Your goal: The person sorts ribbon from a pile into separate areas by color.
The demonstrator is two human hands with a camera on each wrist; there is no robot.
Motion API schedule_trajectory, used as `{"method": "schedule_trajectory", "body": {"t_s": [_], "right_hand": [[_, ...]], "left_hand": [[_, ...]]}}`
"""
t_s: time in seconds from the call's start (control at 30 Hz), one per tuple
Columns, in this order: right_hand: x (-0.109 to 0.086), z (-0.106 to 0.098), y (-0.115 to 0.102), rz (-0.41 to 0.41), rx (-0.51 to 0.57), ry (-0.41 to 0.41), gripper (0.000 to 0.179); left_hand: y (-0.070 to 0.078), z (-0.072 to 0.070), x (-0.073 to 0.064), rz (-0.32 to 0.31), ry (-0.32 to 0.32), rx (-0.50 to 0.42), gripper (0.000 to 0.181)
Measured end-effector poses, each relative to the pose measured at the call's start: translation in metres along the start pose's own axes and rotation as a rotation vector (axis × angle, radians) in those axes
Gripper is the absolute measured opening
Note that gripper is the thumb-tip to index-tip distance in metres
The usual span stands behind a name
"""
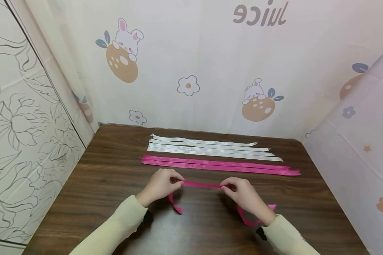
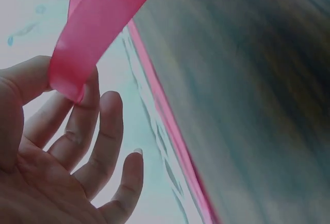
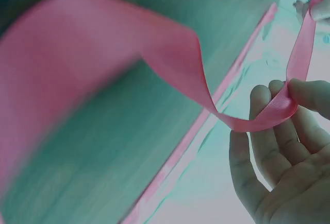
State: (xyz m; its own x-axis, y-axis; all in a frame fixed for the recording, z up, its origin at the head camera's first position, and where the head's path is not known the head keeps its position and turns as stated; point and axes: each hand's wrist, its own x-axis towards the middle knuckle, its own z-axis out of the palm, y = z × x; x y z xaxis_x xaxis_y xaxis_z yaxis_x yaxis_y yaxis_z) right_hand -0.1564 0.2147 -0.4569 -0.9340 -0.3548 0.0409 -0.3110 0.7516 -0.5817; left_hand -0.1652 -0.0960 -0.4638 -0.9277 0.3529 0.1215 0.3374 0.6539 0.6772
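A pink satin ribbon (image 1: 201, 185) is stretched between both hands above the table. My left hand (image 1: 162, 185) pinches it between thumb and index finger, and a short tail hangs below. In the left wrist view the ribbon (image 2: 98, 28) passes between those fingertips while the other fingers stay loosely bent. My right hand (image 1: 242, 193) pinches the other side, with a longer tail curling down by the wrist. The right wrist view shows that ribbon (image 3: 278, 105) under the thumb, its loose part sweeping close to the camera.
Pink ribbons (image 1: 217, 165) lie side by side just beyond the hands. Farther back, several white ribbons (image 1: 207, 147) lie roughly parallel on the brown wooden table (image 1: 115, 177). A printed curtain (image 1: 198, 42) rises behind the table's far edge, with more patterned cloth at both sides.
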Motion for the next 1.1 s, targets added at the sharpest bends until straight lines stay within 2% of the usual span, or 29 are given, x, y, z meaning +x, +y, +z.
{"method": "schedule_trajectory", "body": {"t_s": [0.17,0.3,0.47,0.83,1.1], "right_hand": [[-0.003,-0.017,0.007,0.008,-0.002,0.033,0.01],[-0.005,-0.028,0.013,0.024,-0.003,0.063,0.011],[-0.009,-0.038,0.021,0.056,0.008,0.06,0.011],[-0.009,-0.043,0.025,0.095,-0.007,0.046,0.01],[-0.007,-0.043,0.027,0.087,-0.025,0.034,0.011]], "left_hand": [[-0.007,-0.016,-0.005,0.01,0.026,-0.031,0.008],[-0.012,-0.027,-0.008,-0.018,0.046,-0.053,0.008],[-0.017,-0.038,-0.011,-0.06,0.073,-0.069,0.009],[-0.03,-0.048,-0.015,-0.124,0.117,-0.116,0.007],[-0.047,-0.057,-0.02,-0.17,0.131,-0.141,0.015]]}}
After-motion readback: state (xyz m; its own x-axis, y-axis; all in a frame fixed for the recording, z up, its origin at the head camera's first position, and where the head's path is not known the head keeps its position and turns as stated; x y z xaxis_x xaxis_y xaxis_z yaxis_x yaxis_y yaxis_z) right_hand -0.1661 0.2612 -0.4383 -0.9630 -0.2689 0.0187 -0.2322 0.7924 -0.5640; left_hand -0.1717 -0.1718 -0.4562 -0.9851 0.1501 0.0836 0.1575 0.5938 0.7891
